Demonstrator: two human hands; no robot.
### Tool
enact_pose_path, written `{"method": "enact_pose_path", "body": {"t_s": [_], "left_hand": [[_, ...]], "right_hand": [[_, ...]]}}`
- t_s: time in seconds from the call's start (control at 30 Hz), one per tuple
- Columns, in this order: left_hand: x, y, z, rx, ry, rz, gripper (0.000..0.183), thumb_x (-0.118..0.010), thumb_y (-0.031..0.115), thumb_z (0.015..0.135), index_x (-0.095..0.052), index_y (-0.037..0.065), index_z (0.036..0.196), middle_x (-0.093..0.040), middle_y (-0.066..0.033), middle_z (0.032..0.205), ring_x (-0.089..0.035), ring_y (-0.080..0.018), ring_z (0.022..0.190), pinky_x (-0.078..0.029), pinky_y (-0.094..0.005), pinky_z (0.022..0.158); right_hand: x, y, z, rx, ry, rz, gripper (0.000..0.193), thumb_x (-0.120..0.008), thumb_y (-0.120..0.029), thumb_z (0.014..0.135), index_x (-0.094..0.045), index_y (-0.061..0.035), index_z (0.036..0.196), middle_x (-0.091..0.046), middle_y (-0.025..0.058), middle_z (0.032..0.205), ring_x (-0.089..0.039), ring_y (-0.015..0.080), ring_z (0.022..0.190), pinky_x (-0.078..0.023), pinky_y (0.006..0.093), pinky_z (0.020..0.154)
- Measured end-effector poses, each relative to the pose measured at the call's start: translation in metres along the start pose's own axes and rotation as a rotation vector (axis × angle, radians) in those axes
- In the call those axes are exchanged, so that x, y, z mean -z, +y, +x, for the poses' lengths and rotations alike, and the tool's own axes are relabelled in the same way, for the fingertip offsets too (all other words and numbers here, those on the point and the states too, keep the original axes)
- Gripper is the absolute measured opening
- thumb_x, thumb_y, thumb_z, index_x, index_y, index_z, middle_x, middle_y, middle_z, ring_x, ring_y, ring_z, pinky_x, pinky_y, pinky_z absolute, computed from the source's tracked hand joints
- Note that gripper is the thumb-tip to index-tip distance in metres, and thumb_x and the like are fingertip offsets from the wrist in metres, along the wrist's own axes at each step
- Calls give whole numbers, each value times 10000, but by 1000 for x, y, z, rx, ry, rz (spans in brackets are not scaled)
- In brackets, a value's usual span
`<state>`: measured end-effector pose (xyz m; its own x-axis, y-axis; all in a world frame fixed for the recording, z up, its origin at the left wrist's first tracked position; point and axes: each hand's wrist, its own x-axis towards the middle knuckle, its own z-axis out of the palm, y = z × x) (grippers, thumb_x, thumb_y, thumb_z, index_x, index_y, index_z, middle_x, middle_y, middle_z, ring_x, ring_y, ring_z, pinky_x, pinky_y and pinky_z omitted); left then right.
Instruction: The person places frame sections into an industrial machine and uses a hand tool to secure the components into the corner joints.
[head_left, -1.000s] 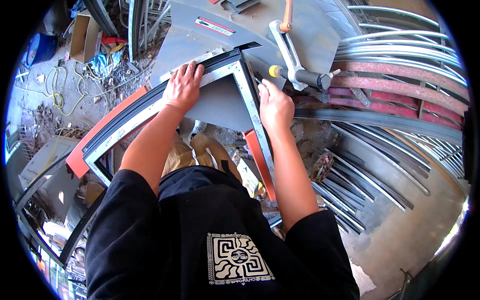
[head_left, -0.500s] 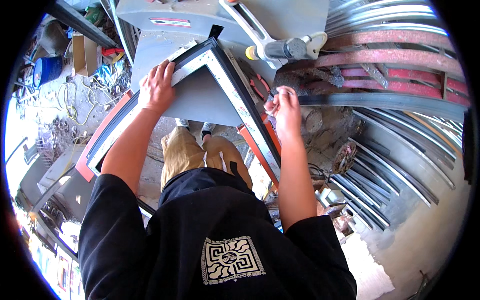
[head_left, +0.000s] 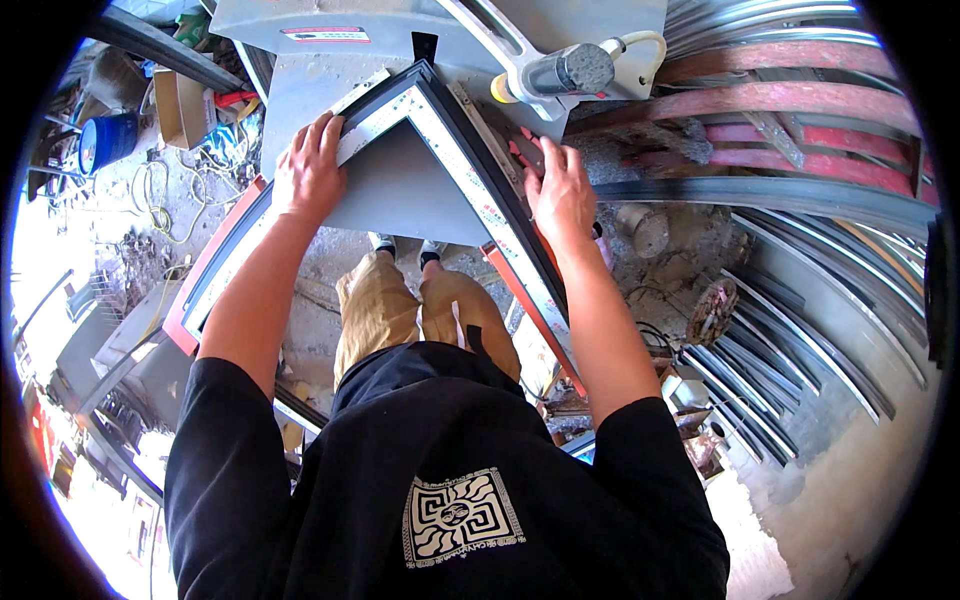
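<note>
Corner of a black-and-white frame (head_left: pixel 480 200) on a grey machine table (head_left: pixel 405 190), upper centre of the picture, with one hand at each bar.

The left hand (head_left: pixel 310 172) lies across the left bar, fingers close together over its outer edge; whether it clamps underneath cannot be told. The right hand (head_left: pixel 562 195), fingers bent, is at the outer side of the right bar, beside a red-handled tool (head_left: pixel 522 150); its grip is hidden. Orange supports (head_left: pixel 531 318) lie along both bars. The profile appears stiff and probably light for its length, though awkward in span; its smooth faces may slip and its white face may scratch. Holds on both bars, well apart and clear of the corner, seem best balanced.
</note>
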<state>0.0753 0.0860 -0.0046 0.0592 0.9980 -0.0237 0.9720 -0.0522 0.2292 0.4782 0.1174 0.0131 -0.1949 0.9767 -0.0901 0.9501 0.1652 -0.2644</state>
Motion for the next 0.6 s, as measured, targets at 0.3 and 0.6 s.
{"method": "enact_pose_path", "body": {"t_s": [0.3, 0.6], "left_hand": [[-2, 1, 4, -18, 24, 11, 774, -855, 75, 832, -603, 137, 1561, -653, -73, 1594, -654, -340, 1442, -585, -495, 1167], [-2, 5, 5, 12, 9, 3, 807, -822, 3, 805, -593, 124, 1569, -657, -93, 1586, -659, -378, 1419, -586, -498, 1185]], "right_hand": [[-5, 12, 51, 15, 74, -70, 588, -822, -277, 1015, -663, -94, 1551, -671, 191, 1412, -742, 402, 1257, -646, 508, 1019], [26, 27, 23, -20, 34, 277, 330, -692, -58, 1061, -737, -36, 1387, -810, 205, 1127, -781, 417, 1118, -614, 502, 1023]]}}
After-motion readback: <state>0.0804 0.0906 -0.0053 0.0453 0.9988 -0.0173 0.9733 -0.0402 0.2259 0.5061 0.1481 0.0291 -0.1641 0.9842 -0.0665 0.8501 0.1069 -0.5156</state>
